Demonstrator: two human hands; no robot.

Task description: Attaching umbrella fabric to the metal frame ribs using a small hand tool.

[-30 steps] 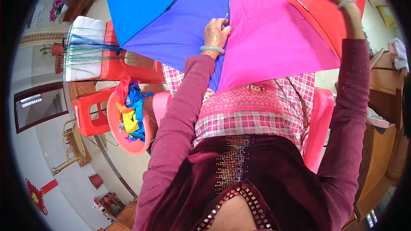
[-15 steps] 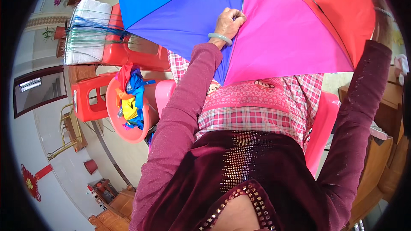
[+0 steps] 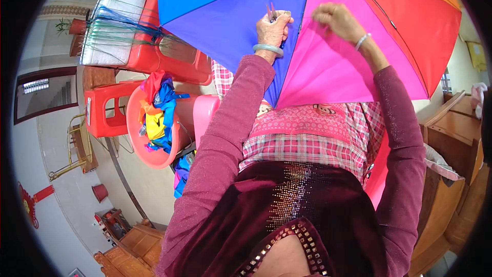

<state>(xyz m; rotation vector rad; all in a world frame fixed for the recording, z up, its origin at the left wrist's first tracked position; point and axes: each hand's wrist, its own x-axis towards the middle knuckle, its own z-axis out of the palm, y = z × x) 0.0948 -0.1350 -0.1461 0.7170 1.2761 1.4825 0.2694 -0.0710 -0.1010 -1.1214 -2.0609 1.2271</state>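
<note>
A multicoloured umbrella canopy lies spread over my lap, with blue, purple, pink, red and orange panels. My left hand is closed around small scissors, whose two pointed tips stick up past the fingers over the purple panel. It sits close to the dark seam between purple and pink. Above the pink panel, right of that seam, my right hand is raised with its fingers pinched together. Whatever those fingers hold, if anything, is too fine and blurred to make out.
At left, a pink bucket holds bunched colourful fabric. Behind it are red plastic stools, with a white foam block strung with blue and green threads. A checked apron covers my lap. Wooden furniture stands at right.
My right hand has come in from beyond the umbrella's right edge to the pink panel. My left hand has turned, and the scissor tips now show. The view has shifted slightly.
</note>
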